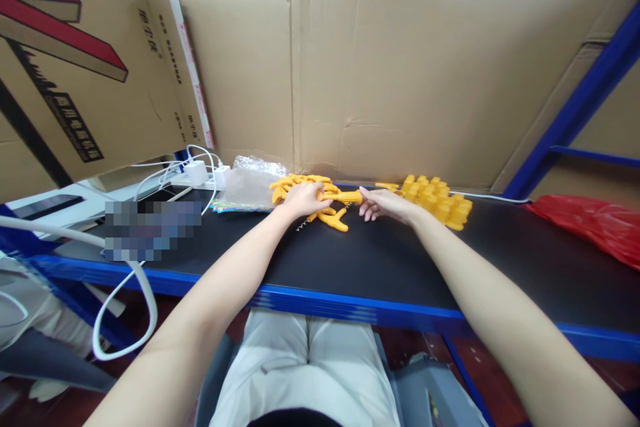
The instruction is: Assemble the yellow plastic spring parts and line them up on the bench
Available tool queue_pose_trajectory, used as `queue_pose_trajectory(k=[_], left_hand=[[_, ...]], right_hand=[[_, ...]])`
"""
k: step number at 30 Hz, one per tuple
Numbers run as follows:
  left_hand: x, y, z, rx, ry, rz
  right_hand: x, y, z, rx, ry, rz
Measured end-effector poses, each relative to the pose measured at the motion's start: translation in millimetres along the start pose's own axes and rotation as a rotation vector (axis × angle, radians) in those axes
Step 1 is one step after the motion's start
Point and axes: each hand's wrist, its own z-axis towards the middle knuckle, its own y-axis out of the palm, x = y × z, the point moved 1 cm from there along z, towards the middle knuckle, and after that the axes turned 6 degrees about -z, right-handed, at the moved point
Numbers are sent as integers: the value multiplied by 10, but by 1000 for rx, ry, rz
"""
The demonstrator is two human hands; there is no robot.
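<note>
Yellow tube held level between two hands

The left hand [303,200] closes around the yellow tube [347,197] near its left end, thumb on the near side, so it probably bears most of the weight. The right hand [387,203] meets the tube's other end with thumb and fingertips, its remaining fingers loosely curled. Whether those tips grip or merely press, I cannot tell. Holding it from both ends likely keeps the tube straight and steady, just above the black bench [360,267] and in front of the person.

Yellow handles [295,180] lie heaped just behind the left hand, seemingly kept close for easy reach. A forked piece [335,219] lies below the tube, with a metal spiral [303,224] beside it. Past the right hand, yellow caps [435,199] stand packed together, perhaps grouped to keep them apart from the handles.

Clear bags [250,183] lie flat left of the heap, and a red bag [590,220] sits at the far right, both well out of the hands' way. Cardboard [410,80] stands along the back, possibly as a screen.
</note>
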Motion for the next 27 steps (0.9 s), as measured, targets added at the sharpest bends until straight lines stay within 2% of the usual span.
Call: queue_pose_trajectory(k=[7,17,27], left_hand=[[7,-8,-6,14,-1,-8],[7,-1,-7,28,-16,-8],[-10,9,-1,-5,-13,-11]], right_hand=[[1,-46,-37,-27,-106,30],[22,-58,-28,-32,-121,9],[14,-51,3,58,-152,48]])
